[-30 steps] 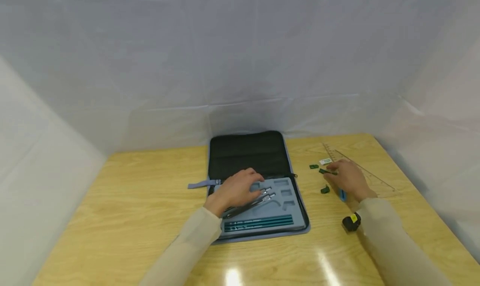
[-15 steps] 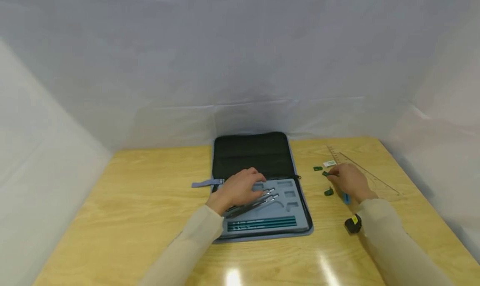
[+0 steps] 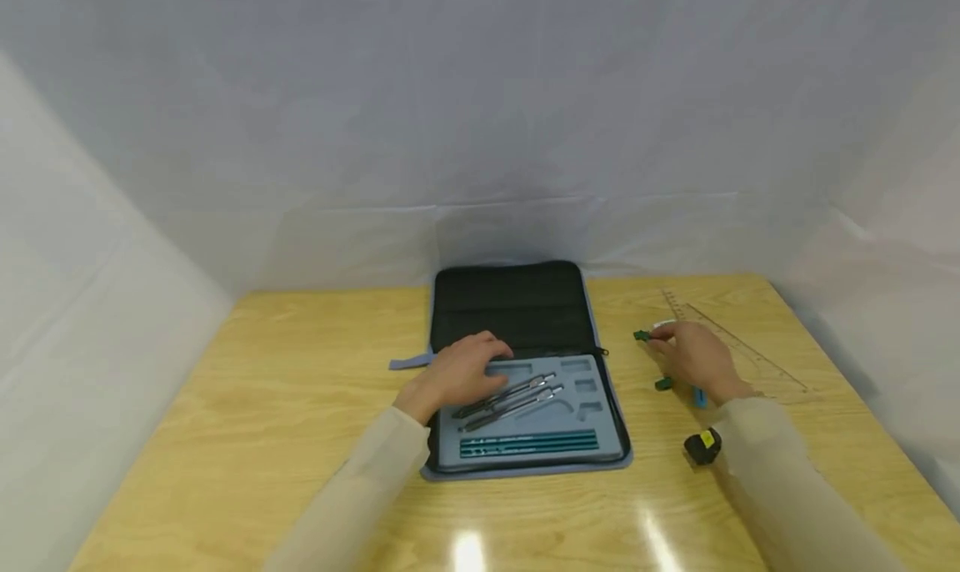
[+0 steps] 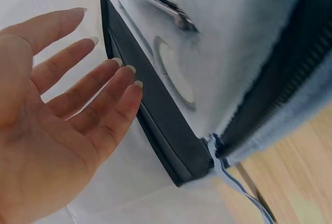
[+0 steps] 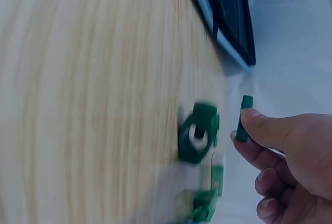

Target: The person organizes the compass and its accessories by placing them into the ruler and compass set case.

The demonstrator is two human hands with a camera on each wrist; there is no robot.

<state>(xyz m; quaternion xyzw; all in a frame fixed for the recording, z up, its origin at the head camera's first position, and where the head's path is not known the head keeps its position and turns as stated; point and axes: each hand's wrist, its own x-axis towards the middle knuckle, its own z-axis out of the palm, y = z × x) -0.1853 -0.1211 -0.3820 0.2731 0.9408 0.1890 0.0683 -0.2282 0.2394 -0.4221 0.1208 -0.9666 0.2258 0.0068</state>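
My right hand (image 3: 697,357) pinches a small flat green piece (image 5: 244,117) between thumb and fingertips, raised over the right side of the table. Below it in the right wrist view lie a green piece with a hole (image 5: 198,136) and a green-and-white block (image 5: 217,175). My left hand (image 3: 459,373) hovers at the left of an unzipped case (image 3: 510,305), its fingers loosely spread and holding nothing. Inside the case, a grey moulded tray (image 3: 536,368) carries two metal compasses (image 3: 513,409) lying aslant and a row of green pencils (image 3: 528,444).
A clear set square (image 3: 750,351) lies beyond my right hand. Nearer are another green piece (image 3: 663,383), a blue item (image 3: 700,398) and a black block with a yellow label (image 3: 702,445). White sheeting (image 3: 510,122) stands behind the table.
My right hand has lifted the flat green piece from the table and brought it slightly left. My left hand has slid left over the tray, showing more of the compasses.
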